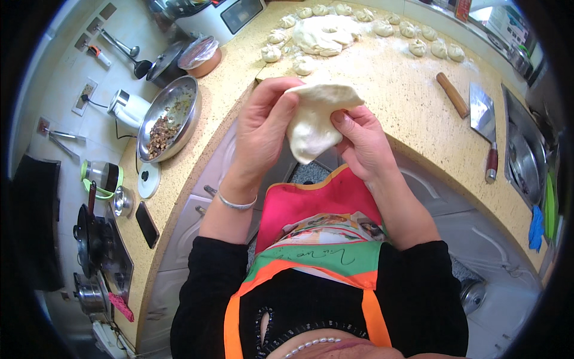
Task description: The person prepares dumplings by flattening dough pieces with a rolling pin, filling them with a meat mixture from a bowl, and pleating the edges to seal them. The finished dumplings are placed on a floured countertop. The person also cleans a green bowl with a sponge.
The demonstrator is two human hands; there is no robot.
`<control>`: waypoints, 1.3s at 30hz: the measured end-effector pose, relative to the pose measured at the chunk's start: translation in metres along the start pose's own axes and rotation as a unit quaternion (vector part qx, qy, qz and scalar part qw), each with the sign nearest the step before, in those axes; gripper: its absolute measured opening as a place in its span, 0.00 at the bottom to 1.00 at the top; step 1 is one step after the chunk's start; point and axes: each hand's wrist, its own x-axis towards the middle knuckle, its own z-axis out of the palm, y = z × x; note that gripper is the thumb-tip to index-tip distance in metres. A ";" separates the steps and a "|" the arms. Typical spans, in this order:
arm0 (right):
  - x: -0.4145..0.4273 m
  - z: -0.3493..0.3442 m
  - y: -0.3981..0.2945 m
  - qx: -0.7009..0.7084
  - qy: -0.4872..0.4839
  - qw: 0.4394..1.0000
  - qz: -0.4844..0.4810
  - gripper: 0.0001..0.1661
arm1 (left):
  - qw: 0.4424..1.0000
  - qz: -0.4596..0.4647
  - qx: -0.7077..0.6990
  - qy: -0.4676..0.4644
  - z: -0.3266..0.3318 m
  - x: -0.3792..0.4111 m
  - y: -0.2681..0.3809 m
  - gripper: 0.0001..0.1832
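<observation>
A flattened piece of dough (314,121) hangs between my two hands in front of the counter's edge. My left hand (271,121) grips its left upper edge between thumb and fingers. On the other side my right hand (361,134) pinches the dough's right edge, thumb in front. Beyond them a large lump of dough (325,36) lies on the floured counter, with a small dough piece (303,65) close below it. Several pleated buns (417,47) stand around the lump and off to the right.
A steel bowl with chopped filling (193,121) tilts on the left counter, near a black phone (147,224). On the right lie a wooden rolling pin (452,95) and a broad metal scraper (483,112), beside the sink (509,130). The counter's curved edge (430,157) runs before me.
</observation>
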 end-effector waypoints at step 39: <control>0.046 0.108 0.133 -0.354 -0.129 0.901 0.216 0.08 | 0.827 -0.028 -0.516 0.221 -0.104 -0.185 0.014 0.37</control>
